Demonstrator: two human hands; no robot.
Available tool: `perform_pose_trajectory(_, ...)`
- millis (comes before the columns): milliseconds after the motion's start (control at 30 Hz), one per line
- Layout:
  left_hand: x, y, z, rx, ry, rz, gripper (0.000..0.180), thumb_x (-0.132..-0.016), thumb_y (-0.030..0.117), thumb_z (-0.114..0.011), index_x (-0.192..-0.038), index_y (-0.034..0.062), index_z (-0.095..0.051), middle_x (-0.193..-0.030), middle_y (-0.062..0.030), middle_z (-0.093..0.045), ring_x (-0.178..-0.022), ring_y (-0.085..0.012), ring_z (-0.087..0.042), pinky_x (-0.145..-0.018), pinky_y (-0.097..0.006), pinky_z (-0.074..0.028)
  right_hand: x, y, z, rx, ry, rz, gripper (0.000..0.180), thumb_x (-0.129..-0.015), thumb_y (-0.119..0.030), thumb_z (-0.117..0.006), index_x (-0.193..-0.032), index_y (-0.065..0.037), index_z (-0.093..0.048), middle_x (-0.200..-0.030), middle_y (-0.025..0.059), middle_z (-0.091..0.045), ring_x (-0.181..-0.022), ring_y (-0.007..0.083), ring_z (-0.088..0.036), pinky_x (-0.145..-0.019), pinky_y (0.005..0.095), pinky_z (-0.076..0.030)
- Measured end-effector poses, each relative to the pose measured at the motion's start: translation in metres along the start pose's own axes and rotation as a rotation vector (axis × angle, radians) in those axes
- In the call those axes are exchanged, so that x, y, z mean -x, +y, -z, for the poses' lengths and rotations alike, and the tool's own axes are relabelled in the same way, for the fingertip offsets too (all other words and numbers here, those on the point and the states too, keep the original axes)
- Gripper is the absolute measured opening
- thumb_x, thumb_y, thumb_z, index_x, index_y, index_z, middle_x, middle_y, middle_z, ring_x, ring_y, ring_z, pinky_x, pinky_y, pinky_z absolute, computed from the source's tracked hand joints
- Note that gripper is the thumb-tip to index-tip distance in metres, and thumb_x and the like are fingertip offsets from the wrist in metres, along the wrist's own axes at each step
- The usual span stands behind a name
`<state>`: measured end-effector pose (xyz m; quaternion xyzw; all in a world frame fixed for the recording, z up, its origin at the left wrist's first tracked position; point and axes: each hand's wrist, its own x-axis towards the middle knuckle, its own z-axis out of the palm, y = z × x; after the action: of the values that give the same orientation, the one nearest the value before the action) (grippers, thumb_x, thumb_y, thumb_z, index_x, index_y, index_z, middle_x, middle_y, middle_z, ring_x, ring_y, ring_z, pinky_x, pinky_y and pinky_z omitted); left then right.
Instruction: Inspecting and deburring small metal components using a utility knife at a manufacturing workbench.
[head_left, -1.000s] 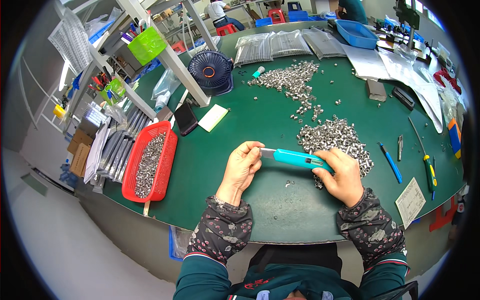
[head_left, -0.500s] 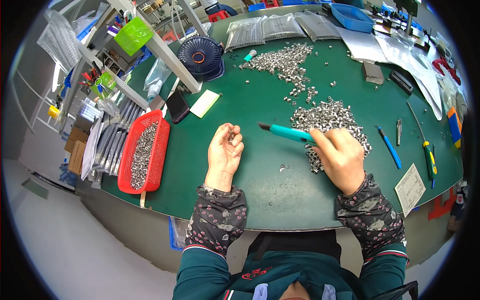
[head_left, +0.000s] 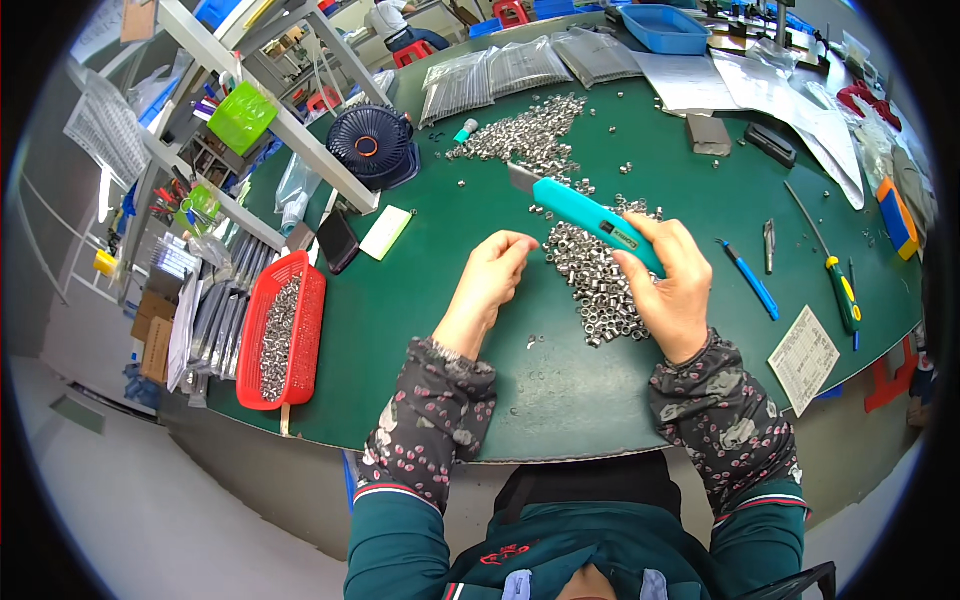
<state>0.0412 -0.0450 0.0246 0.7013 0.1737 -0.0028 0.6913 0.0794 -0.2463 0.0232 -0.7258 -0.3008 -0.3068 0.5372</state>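
My right hand (head_left: 672, 290) grips a teal utility knife (head_left: 590, 218), its blade (head_left: 521, 178) pointing up and left. The knife is held above a pile of small shiny metal rings (head_left: 598, 290), hiding part of it. Just left of that pile is my left hand (head_left: 490, 285), back of the hand upward and fingers curled closed. Whatever lies inside those fingers is hidden. Farther back spreads a second heap of the same rings (head_left: 525, 135). A red plastic basket (head_left: 312, 335) on the left holds many more.
A black fan (head_left: 370, 145), a phone (head_left: 338, 240) and a yellow-green notepad (head_left: 387, 233) lie at the left. To the right are a blue pen-like tool (head_left: 750, 280), a screwdriver (head_left: 842, 295) and a paper slip (head_left: 803, 360). Bagged tubes (head_left: 525, 72) line the back.
My left hand has turned over from palm up, where metal bits showed in its fingers, and moved right toward the pile. The knife has tilted, its blade now higher. The view has shifted slightly.
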Motion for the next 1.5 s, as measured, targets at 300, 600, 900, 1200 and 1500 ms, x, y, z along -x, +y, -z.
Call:
perform_pose_trajectory(300, -0.042, -0.013, -0.010, -0.878, 0.293, -0.241, 0.015, -0.069, 0.017, -0.066, -0.079, 0.0061, -0.064, -0.064, -0.0059, -0.058, -0.062, -0.0153, -0.057, -0.058, -0.030, -0.045, 0.001, 0.001, -0.002, 0.018, -0.013, 0.036, 0.033, -0.065, -0.007, -0.068, -0.097, -0.005, -0.059, -0.074, 0.0086, -0.053, -0.064, 0.0249, -0.055, -0.057, 0.0328, -0.044)
perform_pose_trajectory(600, -0.003, 0.000, 0.007, -0.065, 0.131, -0.108, 0.012, -0.082, 0.015, -0.058, -0.083, 0.0033, -0.054, -0.071, -0.0019, -0.053, -0.051, -0.0074, -0.039, -0.040, -0.019, -0.030, 0.003, -0.001, -0.001, -0.010, -0.055, 0.013, 0.031, -0.065, -0.009, -0.068, -0.095, -0.006, -0.059, -0.073, 0.0077, -0.053, -0.063, 0.0247, -0.054, -0.055, 0.0329, -0.044)
perform_pose_trajectory(900, 0.033, -0.029, 0.042, 0.748, -0.109, -0.191, 0.007, -0.082, 0.002, -0.053, -0.089, 0.0049, -0.053, -0.083, -0.0067, -0.055, -0.053, -0.0050, -0.038, -0.037, -0.015, -0.027, 0.010, -0.005, -0.005, -0.141, -0.332, -0.068, 0.028, -0.066, -0.010, -0.068, -0.093, -0.005, -0.060, -0.071, 0.0096, -0.054, -0.062, 0.0255, -0.054, -0.055, 0.0319, -0.043)
perform_pose_trajectory(1200, 0.031, -0.034, 0.051, 0.760, -0.173, -0.255, 0.012, -0.087, 0.011, -0.051, -0.097, 0.0056, -0.053, -0.077, -0.0027, -0.051, -0.052, -0.0047, -0.035, -0.037, -0.015, -0.024, 0.010, -0.005, -0.004, -0.227, -0.596, -0.238, 0.030, -0.072, -0.017, -0.066, -0.096, 0.000, -0.060, -0.082, 0.0131, -0.061, -0.071, 0.0228, -0.060, -0.063, 0.0303, -0.046)
perform_pose_trajectory(1500, 0.031, -0.033, 0.051, 0.716, -0.164, -0.277, 0.011, -0.087, 0.010, -0.051, -0.095, 0.0042, -0.054, -0.077, -0.0024, -0.051, -0.052, -0.0041, -0.035, -0.037, -0.015, -0.023, 0.011, -0.002, -0.005, -0.324, -0.693, -0.389, 0.031, -0.073, -0.018, -0.066, -0.096, 0.001, -0.060, -0.083, 0.0134, -0.063, -0.074, 0.0203, -0.061, -0.066, 0.0295, -0.047)
